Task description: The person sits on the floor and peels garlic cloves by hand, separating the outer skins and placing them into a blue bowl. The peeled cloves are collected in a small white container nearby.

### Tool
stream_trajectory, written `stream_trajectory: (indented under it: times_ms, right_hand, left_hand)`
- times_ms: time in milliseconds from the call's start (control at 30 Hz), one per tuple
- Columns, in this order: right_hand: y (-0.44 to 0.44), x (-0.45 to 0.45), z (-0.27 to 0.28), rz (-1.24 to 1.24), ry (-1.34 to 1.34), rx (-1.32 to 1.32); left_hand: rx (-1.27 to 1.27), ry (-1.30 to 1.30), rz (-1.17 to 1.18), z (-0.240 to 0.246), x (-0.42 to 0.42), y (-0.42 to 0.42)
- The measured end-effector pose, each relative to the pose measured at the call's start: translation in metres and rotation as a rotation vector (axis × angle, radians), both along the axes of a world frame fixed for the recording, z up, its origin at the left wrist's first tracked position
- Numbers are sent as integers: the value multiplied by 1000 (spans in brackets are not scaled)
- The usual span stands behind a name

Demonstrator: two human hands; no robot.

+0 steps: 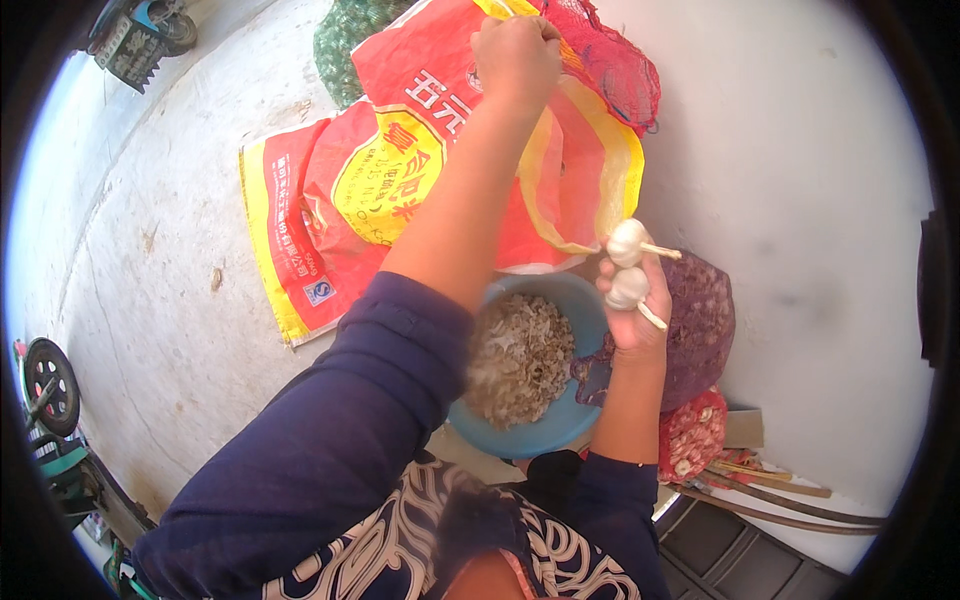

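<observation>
My left hand (517,56) is closed in a fist on the yellow upper edge of a red and yellow woven plastic sack (315,217). The sack bears printed writing, and its mouth gapes towards my right side. On my right palm (637,330) rest two white garlic bulbs (627,289), with short cut stems pointing right, and my fingers curl around them. Below the sack stands a blue plastic basin (517,442) holding a heap of dry garlic skins (525,360). My left forearm hides part of the sack and the basin's left side.
A purple mesh bag (697,330) and a red mesh bag of garlic (694,439) lean at the right. Another red mesh bag (619,71) and a green one (345,52) lie beyond the sack. Long rods (795,506) lie lower right; a wheel (52,386) stands left.
</observation>
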State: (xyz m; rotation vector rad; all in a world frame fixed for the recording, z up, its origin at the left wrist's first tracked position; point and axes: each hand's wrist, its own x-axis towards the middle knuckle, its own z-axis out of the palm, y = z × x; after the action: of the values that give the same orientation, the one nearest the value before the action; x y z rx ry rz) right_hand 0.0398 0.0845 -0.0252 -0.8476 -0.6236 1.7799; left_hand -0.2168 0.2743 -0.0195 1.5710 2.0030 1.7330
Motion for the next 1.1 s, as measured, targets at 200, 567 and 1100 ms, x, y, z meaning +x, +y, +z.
stream_trajectory:
  times_ms: [200, 567, 1100]
  right_hand:
    - [18, 23, 20, -68, 258, 60]
    - [183, -84, 98, 388, 354, 193]
    - [344, -136, 4, 351, -142, 89]
  left_hand:
    - [96, -274, -92, 17, -9, 0]
    - [113, -1166, -882, 39, -6, -10]
    - [130, -1089, -1089, 53, -33, -16]
